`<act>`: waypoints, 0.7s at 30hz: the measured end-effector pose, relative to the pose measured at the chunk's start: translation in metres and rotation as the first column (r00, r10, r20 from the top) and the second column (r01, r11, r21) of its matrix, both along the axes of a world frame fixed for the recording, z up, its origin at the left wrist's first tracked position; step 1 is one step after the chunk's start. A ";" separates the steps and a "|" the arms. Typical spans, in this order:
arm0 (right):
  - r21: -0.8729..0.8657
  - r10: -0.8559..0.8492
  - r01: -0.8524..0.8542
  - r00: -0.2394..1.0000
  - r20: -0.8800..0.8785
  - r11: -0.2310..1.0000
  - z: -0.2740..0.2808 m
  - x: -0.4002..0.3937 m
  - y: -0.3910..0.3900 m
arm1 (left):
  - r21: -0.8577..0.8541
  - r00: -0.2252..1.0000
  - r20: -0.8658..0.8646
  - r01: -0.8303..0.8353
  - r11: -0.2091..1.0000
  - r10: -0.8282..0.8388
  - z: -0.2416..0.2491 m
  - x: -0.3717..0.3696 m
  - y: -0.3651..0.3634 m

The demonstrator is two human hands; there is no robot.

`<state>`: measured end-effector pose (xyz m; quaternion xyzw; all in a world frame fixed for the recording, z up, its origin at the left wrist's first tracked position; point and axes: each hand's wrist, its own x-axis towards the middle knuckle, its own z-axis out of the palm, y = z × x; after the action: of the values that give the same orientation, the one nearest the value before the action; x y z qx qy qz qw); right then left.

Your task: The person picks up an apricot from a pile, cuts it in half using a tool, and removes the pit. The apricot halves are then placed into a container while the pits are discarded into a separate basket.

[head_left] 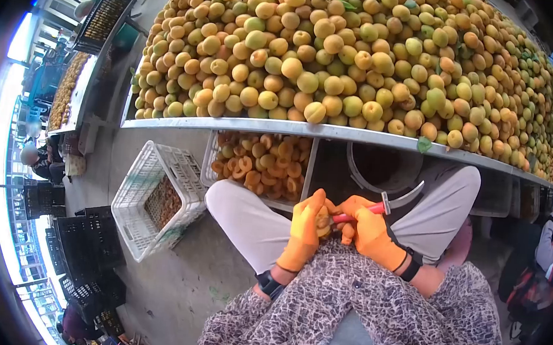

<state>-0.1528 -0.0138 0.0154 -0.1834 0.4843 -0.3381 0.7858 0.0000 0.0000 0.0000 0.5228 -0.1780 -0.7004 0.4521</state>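
Both of my hands wear orange gloves and meet above my lap. My left hand is closed around an apricot, whose yellow-orange flesh shows between the fingers. In my right hand is a red-handled tool with a metal piece at its upper right end. Its other end points at the apricot; the working tip is hidden by the fingers. Just beyond my hands, under the table edge, a crate of split apricots sits between my knees and the table.
A metal-edged table heaped with whole apricots spans the front. A white plastic crate stands on the floor to the left, a round bucket under the table. Black crates are stacked far left. Other people sit at both sides.
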 end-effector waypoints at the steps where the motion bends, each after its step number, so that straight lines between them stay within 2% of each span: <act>1: -0.013 0.050 -0.050 0.999 -0.017 0.999 0.008 0.002 0.000 | 0.034 0.990 -0.130 0.064 0.997 -0.059 0.006 0.007 0.002; 2: -0.050 0.047 -0.048 0.999 -0.025 0.998 0.021 0.005 0.001 | 0.135 0.959 -0.283 0.073 0.988 -0.032 0.008 0.012 0.003; 3: -0.069 0.051 -0.059 0.991 -0.124 0.996 0.034 -0.018 -0.011 | 0.103 0.926 -0.375 0.079 0.992 -0.034 0.002 -0.013 -0.008; 5: -0.051 0.131 -0.140 0.980 -0.151 0.989 0.035 -0.008 -0.006 | 0.170 0.790 -0.611 0.178 0.969 -0.038 0.006 0.000 -0.001; 6: -0.057 0.120 -0.128 0.984 -0.131 0.990 0.035 -0.004 -0.006 | 0.135 0.732 -0.679 0.190 0.973 -0.049 0.005 0.005 0.002; 7: -0.054 0.123 -0.131 0.983 -0.133 0.990 0.036 -0.004 -0.006 | 0.137 0.731 -0.681 0.188 0.973 -0.045 0.006 0.006 0.006; 10: -0.038 0.168 -0.173 0.980 -0.106 0.984 0.035 -0.005 -0.004 | 0.242 0.655 -0.753 0.194 0.951 0.058 0.006 0.006 0.012; 13: -0.057 0.249 -0.260 0.956 -0.157 0.964 0.028 -0.001 0.000 | 0.302 0.698 -0.710 0.175 0.937 0.098 0.002 0.001 0.014; 15: -0.079 0.260 -0.287 0.932 -0.251 0.955 0.029 0.004 0.001 | 0.326 0.940 -0.329 0.029 0.945 0.085 0.000 -0.005 0.014; 16: -0.076 0.261 -0.288 0.932 -0.252 0.955 0.029 0.006 0.002 | 0.395 0.958 -0.235 -0.061 0.917 0.165 0.001 -0.012 0.013; 17: -0.147 0.262 -0.322 0.909 -0.324 0.935 0.029 0.007 0.003 | 0.397 0.957 -0.237 -0.061 0.916 0.166 0.000 -0.016 0.013; 18: -0.215 0.255 -0.359 0.882 -0.395 0.908 0.028 0.009 0.004 | 0.347 0.975 -0.124 -0.133 0.928 0.186 -0.002 -0.020 0.012; 19: -0.211 0.256 -0.359 0.881 -0.397 0.909 0.028 0.012 0.006 | 0.290 0.977 -0.011 -0.200 0.936 0.212 -0.005 -0.024 0.013; 20: -0.258 0.242 -0.403 0.839 -0.487 0.878 0.029 0.017 0.008 | 0.147 0.961 0.076 -0.274 0.950 0.266 -0.029 -0.024 0.017; 21: -0.301 0.219 -0.451 0.790 -0.573 0.840 0.028 0.019 0.010 | 0.147 0.961 0.074 -0.276 0.950 0.268 -0.028 -0.024 0.018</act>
<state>-0.1340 -0.0043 0.0436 -0.5178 0.5502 -0.2238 0.6157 -0.0242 0.0181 -0.0280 0.5947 -0.0608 -0.6290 0.4971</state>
